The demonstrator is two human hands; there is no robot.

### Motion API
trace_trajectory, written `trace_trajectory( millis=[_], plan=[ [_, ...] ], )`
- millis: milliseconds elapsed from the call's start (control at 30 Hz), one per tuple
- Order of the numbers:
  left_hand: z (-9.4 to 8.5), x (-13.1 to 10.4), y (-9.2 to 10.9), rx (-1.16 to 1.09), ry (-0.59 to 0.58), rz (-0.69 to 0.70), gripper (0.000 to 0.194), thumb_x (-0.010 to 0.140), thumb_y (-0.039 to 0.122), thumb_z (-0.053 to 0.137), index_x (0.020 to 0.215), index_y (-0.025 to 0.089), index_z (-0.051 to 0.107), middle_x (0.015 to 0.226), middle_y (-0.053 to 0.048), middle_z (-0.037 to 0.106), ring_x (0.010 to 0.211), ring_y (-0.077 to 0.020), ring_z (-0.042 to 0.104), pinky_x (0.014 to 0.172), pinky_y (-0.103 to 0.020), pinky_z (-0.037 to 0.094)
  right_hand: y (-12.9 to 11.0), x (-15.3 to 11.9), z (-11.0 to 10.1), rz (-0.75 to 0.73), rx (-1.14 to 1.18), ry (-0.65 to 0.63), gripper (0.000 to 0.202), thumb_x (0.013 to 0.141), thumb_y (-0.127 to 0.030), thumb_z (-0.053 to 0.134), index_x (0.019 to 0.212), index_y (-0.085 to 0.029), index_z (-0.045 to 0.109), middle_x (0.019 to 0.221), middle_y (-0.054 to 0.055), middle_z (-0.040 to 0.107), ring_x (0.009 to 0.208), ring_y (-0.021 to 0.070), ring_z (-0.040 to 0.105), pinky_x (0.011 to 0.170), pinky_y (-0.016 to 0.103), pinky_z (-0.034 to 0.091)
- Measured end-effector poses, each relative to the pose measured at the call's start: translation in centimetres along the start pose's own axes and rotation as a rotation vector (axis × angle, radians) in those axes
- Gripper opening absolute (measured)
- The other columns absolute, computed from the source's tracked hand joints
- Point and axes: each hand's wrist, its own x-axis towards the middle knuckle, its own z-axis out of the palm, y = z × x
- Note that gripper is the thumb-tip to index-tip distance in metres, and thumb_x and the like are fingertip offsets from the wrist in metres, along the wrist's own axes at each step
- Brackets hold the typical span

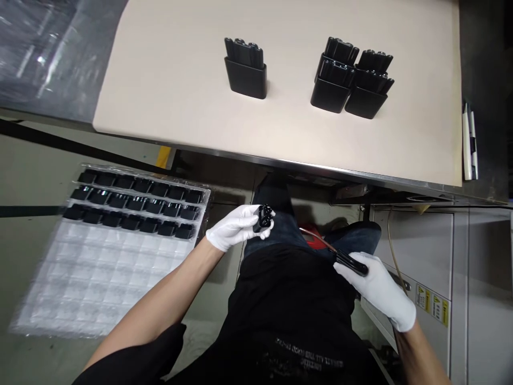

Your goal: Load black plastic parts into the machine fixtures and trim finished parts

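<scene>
My left hand (pixel 236 225), in a white glove, grips a small black part (pixel 264 217) above my lap. My right hand (pixel 374 282), also gloved, is closed around the black handle (pixel 351 263) of a tool with a thin bent metal tube (pixel 318 236) pointing toward the left hand. Beyond both hands, a black holder (pixel 246 77) filled with black pieces stands on the beige table surface (pixel 180 80). Several similar holders (pixel 331 96) stand close together further right.
A clear plastic tray (pixel 100 278) at the lower left holds several black parts in its far rows. The metal table edge (pixel 256 159) runs across in front of me. Grey cabinets (pixel 425 240) with yellow labels are at right; white and black items (pixel 470 141) lie beyond the beige surface.
</scene>
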Motion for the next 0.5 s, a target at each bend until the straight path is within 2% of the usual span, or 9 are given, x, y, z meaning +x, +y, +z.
trace_trajectory(
  millis=[67, 100, 200, 267, 333, 400, 500],
  plan=[
    [0.2, -0.2, 0.5, 0.132, -0.014, 0.014, 0.050, 0.074, 0.048, 0.095, 0.097, 0.008, 0.077, 0.083, -0.012, 0.073, 0.071, -0.0203, 0.071, 0.069, -0.027, 0.058, -0.1, 0.1, -0.3, -0.017, -0.034, -0.011, 0.054, 0.103, -0.060, 0.059, 0.065, -0.022, 0.050, 0.064, -0.002, 0.056, 0.062, 0.0140, 0.048, 0.062, 0.029, 0.040],
    [0.4, -0.4, 0.8, 0.233, 0.027, 0.019, 0.051, 0.074, 0.050, 0.094, 0.098, 0.009, 0.077, 0.085, -0.012, 0.074, 0.074, -0.0215, 0.072, 0.072, -0.030, 0.058, -0.1, 0.1, -0.3, -0.026, -0.073, 0.001, 0.056, 0.103, -0.061, 0.057, 0.065, -0.022, 0.050, 0.064, -0.002, 0.056, 0.062, 0.0142, 0.048, 0.062, 0.029, 0.040],
    [1.0, -0.9, 1.4, 0.700, 0.266, 0.050, 0.051, 0.075, 0.048, 0.092, 0.111, 0.014, 0.077, 0.100, -0.011, 0.079, 0.088, -0.0267, 0.075, 0.086, -0.037, 0.061, -0.4, -0.1, -0.3, -0.067, -0.236, 0.071, 0.058, 0.103, -0.068, 0.052, 0.067, -0.023, 0.057, 0.064, 0.000, 0.060, 0.062, 0.0160, 0.052, 0.063, 0.030, 0.041],
    [1.0, -1.1, 1.3, 1.037, 0.379, 0.129, 0.041, 0.083, 0.040, 0.085, 0.117, 0.019, 0.077, 0.108, -0.009, 0.080, 0.098, -0.0283, 0.076, 0.094, -0.039, 0.061, -0.6, -0.1, -0.1, -0.106, -0.337, 0.101, 0.060, 0.104, -0.070, 0.050, 0.068, -0.023, 0.062, 0.064, 0.001, 0.062, 0.061, 0.0171, 0.055, 0.064, 0.031, 0.042],
    [0.5, -1.1, 0.8, 1.299, 0.376, 0.251, 0.031, 0.090, 0.027, 0.072, 0.120, 0.019, 0.076, 0.115, -0.010, 0.079, 0.108, -0.0287, 0.076, 0.102, -0.041, 0.060, -0.8, 0.2, 0.1, -0.151, -0.442, 0.149, 0.062, 0.105, -0.070, 0.046, 0.067, -0.024, 0.062, 0.063, 0.001, 0.063, 0.059, 0.0180, 0.056, 0.062, 0.032, 0.041],
    [-0.2, -0.9, 0.1, 1.480, 0.324, 0.358, 0.036, 0.091, 0.013, 0.060, 0.125, 0.017, 0.074, 0.126, -0.013, 0.077, 0.118, -0.0286, 0.074, 0.110, -0.044, 0.058, -0.8, 0.6, 0.3, -0.192, -0.523, 0.194, 0.062, 0.105, -0.069, 0.046, 0.066, -0.024, 0.061, 0.061, 0.002, 0.063, 0.057, 0.0183, 0.056, 0.061, 0.032, 0.040],
    [-0.7, -0.9, -0.9, 1.604, 0.275, 0.454, 0.042, 0.090, 0.005, 0.056, 0.127, 0.015, 0.073, 0.135, -0.017, 0.073, 0.129, -0.0294, 0.070, 0.116, -0.046, 0.054, -0.5, 1.0, 1.0, -0.251, -0.560, 0.213, 0.056, 0.106, -0.063, 0.050, 0.069, -0.024, 0.065, 0.062, 0.002, 0.065, 0.057, 0.0184, 0.060, 0.062, 0.032, 0.042]
  ],
)
